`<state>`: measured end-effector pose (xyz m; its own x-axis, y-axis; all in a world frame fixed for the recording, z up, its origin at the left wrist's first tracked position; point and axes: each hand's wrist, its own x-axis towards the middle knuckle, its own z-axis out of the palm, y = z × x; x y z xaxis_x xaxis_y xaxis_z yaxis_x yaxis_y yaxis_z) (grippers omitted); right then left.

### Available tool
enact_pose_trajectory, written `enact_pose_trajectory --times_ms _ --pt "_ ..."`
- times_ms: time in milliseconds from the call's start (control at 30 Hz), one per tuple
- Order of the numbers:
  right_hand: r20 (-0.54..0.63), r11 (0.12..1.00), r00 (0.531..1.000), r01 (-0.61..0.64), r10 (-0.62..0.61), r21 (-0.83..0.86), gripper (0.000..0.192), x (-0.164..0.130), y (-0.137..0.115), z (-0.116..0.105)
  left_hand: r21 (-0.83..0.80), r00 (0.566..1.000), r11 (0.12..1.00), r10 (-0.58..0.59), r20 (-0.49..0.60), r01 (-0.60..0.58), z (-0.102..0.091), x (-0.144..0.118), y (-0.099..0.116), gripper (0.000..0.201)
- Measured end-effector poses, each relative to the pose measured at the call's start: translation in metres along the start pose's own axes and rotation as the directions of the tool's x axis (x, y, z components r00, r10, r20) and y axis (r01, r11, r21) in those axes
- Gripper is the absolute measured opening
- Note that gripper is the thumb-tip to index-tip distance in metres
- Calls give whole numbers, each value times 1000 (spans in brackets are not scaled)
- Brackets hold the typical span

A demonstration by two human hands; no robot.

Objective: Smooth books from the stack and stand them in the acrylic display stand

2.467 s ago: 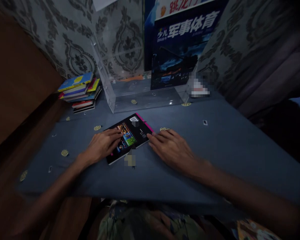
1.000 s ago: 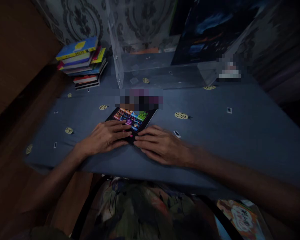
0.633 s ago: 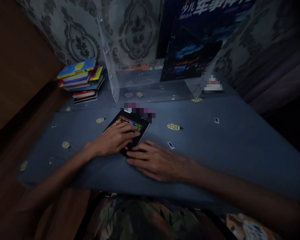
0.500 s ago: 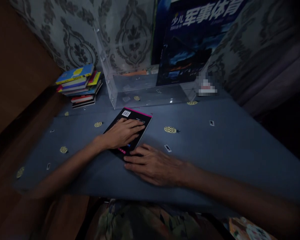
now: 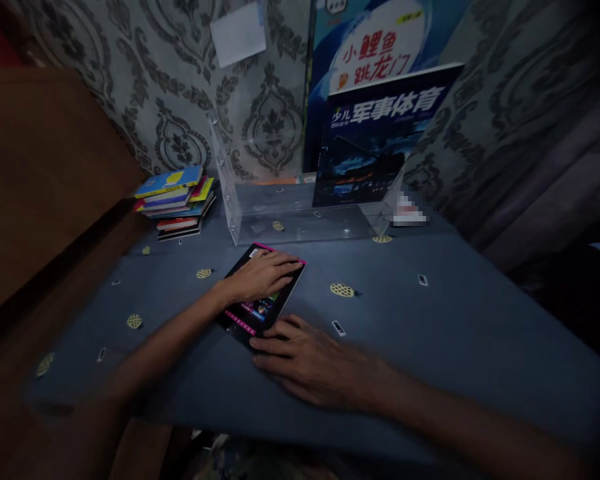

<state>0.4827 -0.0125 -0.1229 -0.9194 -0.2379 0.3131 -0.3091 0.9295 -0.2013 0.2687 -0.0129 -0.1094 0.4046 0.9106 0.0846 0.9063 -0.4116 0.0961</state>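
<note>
A black book (image 5: 250, 311) with pink edging lies flat on the blue tablecloth, partly covered by my left hand. My left hand (image 5: 263, 275) rests palm down across its upper part, fingers stretched toward its right edge. My right hand (image 5: 305, 360) lies with fingers extended at the book's near right corner, its fingertips touching or very close to it. Beyond the book stands a clear acrylic rack (image 5: 300, 227) holding a dark blue book (image 5: 365, 153) with white Chinese lettering, and a larger blue picture book (image 5: 325, 40) is behind that.
A stack of several books (image 5: 175, 200) stands at the back left. A blurred-out white item (image 5: 409, 212) sits right of the rack. Patterned wallpaper (image 5: 180, 140) rises behind the table, with a white paper (image 5: 238, 35) on it. A brown panel (image 5: 45, 167) borders the left side.
The view has tilted upward, so the rack and books appear lower. My left hand has slid toward the book's far end, uncovering more of the coloured pictures near its bottom.
</note>
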Motion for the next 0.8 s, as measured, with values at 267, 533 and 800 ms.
enact_pose_trajectory --times_ms 267,533,800 --pt "-149 997 989 -2 13 71 21 -7 5 -7 -95 984 983 -162 -78 155 4 -46 -36 44" --pt "-261 953 946 -114 190 280 24 -15 22 -2 -134 936 948 -308 -170 288 23 -55 -19 43" --pt "-103 891 887 -439 450 117 48 -8 79 10 -109 932 951 -307 -193 291 25 -54 -16 44"
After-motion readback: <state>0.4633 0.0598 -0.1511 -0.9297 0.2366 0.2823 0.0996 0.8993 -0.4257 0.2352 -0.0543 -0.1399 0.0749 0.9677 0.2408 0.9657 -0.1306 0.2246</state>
